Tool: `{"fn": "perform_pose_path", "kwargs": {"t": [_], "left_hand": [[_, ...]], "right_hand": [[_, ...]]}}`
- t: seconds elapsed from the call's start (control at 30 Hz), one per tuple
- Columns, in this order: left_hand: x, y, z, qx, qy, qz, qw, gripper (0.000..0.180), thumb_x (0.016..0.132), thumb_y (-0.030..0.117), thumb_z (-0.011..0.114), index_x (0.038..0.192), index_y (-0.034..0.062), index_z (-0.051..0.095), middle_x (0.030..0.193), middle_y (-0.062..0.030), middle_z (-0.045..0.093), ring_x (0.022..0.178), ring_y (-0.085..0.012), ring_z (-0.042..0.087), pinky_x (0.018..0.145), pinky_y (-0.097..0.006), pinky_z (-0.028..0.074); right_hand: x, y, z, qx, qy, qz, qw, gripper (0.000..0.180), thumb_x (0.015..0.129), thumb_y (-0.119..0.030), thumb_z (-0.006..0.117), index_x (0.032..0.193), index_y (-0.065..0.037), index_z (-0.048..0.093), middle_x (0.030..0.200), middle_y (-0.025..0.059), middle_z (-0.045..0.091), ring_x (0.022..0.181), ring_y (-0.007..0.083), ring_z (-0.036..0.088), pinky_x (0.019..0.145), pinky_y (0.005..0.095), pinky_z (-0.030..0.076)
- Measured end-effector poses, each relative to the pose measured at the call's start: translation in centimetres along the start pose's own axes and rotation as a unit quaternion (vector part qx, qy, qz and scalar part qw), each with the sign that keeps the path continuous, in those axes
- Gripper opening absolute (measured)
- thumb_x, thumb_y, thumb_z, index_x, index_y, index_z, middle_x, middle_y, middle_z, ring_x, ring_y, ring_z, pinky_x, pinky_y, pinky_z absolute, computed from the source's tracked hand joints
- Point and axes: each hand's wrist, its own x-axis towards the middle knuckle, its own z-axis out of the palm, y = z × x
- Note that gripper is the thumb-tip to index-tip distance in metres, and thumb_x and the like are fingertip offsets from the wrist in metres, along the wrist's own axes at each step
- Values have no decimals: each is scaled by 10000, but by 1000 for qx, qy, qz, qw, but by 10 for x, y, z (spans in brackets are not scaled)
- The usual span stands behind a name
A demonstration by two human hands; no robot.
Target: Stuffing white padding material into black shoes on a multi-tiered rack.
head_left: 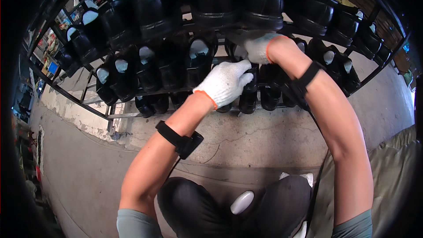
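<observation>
Both my hands wear white knit gloves with orange cuffs and reach into the middle row of black shoes on a rack. My left hand [226, 82] curls its fingers and thumb round the heel end of a black shoe [252, 71]. My right hand [259, 48] is just above and to the right of it, over the same shoe's opening. Motion smears its fingers, and the upper row partly shades them. Pale filling shows in the openings of neighbouring shoes, such as the black shoe [199, 57] to the left.
The dark metal rack [70, 95] carries more rows of black shoes [159, 6] above and below. A white oval object [242, 202] shows between my knees. Olive-green cloth [379, 180] lies at the right. Concrete floor [88, 150] spreads under the rack.
</observation>
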Motion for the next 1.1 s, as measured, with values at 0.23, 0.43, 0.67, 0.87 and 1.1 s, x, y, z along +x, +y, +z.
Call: {"fn": "perform_pose_path", "kwargs": {"t": [0.23,0.43,0.67,0.87,1.1], "left_hand": [[-6,5,6,105,60,15,993,461,1044,149,747,1458,20,589,983,-300,729,864,-455,737,742,-489,599],[-142,64,167,87,-324,61,940,642,1009,266,736,1507,-72,513,1179,-307,711,815,-435,782,632,-509,645],[-387,117,356,150,-531,-125,824,847,991,322,750,1717,175,339,1362,-200,574,940,-373,754,716,-535,669],[-321,89,377,-116,-490,-138,853,644,979,49,636,1594,-10,452,1475,-314,607,1233,-468,705,1142,-538,555],[-92,53,188,-385,-244,-96,885,403,890,263,836,1198,23,739,1354,-203,631,1312,-367,630,1158,-461,518]], "right_hand": [[26,24,33,62,101,66,991,409,1060,-279,646,1435,-147,741,1447,156,747,1285,337,739,1019,421,607],[-240,32,115,323,231,110,911,496,946,-230,795,1406,-67,705,1289,173,751,1123,362,759,952,434,626],[-457,-119,370,243,-124,423,864,924,868,-353,839,1703,-216,467,1538,304,510,1348,556,583,1132,648,507],[-435,-85,430,138,-133,406,893,530,893,-200,752,1411,-174,642,1086,152,753,1070,397,735,932,565,573],[-300,-14,237,631,9,236,739,958,777,-75,814,1643,-53,404,1509,190,664,1437,347,631,1215,427,483]]}}
